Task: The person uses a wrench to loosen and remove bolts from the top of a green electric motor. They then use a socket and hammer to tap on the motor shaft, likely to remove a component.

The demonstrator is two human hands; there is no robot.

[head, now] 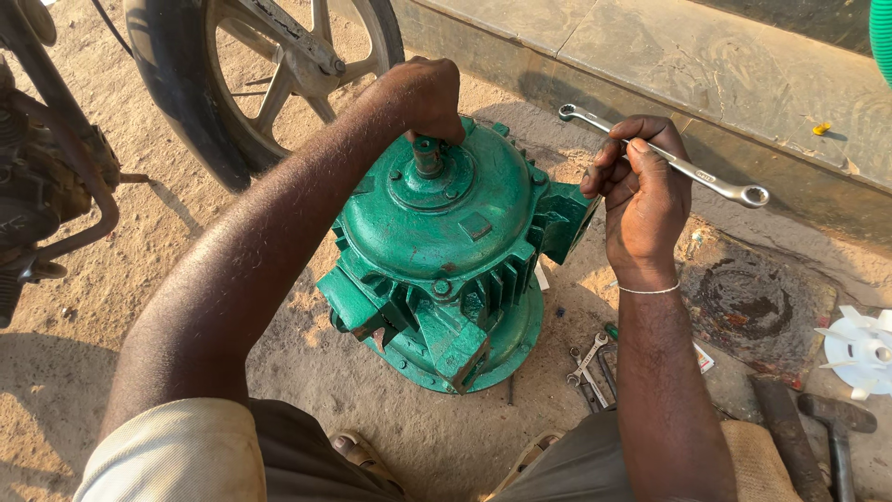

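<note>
A bent knee in a beige sleeve (pixel 167 455) sits nearest. Beyond it the green motor (pixel 446 251) stands on end on sandy ground, shaft (pixel 427 153) pointing up. The left hand (pixel 423 93) curls closed around the shaft end. The right hand (pixel 641 191) grips a ring spanner (pixel 669 158), its length running left to right, tilted down rightward.

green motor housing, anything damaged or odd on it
The green finned cast-metal motor housing stands on end on sandy ground, its paint chipped and worn to bare metal around the top cover. The left hand grips beside its shaft stub.
</note>
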